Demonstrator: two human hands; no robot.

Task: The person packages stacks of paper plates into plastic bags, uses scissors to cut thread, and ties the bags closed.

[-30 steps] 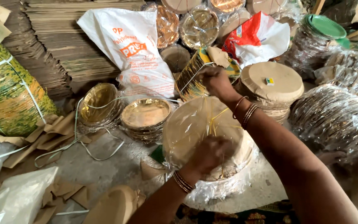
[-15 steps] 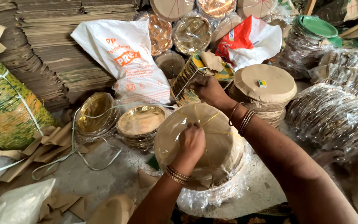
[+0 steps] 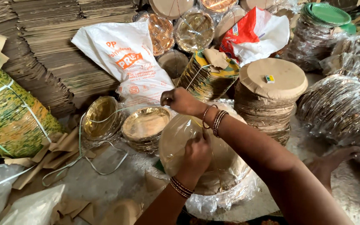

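Observation:
A stack of brown paper plates wrapped in clear plastic [image 3: 176, 146] stands in front of me. My left hand [image 3: 197, 153] presses down on its top, fingers closed on the plastic and a thin strap. My right hand [image 3: 179, 100] is held above the stack's far edge, fist closed on the pale strap [image 3: 105, 116], which runs left over the gold plates and loops on the floor. Both wrists wear bangles.
Two piles of gold-lined plates [image 3: 146, 125] sit left of the stack. A white printed sack [image 3: 126, 58], a cardboard-topped plate stack [image 3: 276, 79], plastic-wrapped bundles [image 3: 338, 108], corrugated sheets [image 3: 55, 50] and a green-yellow roll [image 3: 9, 116] crowd around. Someone's foot [image 3: 334, 160] rests at right.
My right hand has moved left, from beside the cardboard-topped stack to above the wrapped stack's far left edge, drawing the strap along. My left hand stays on top of the stack.

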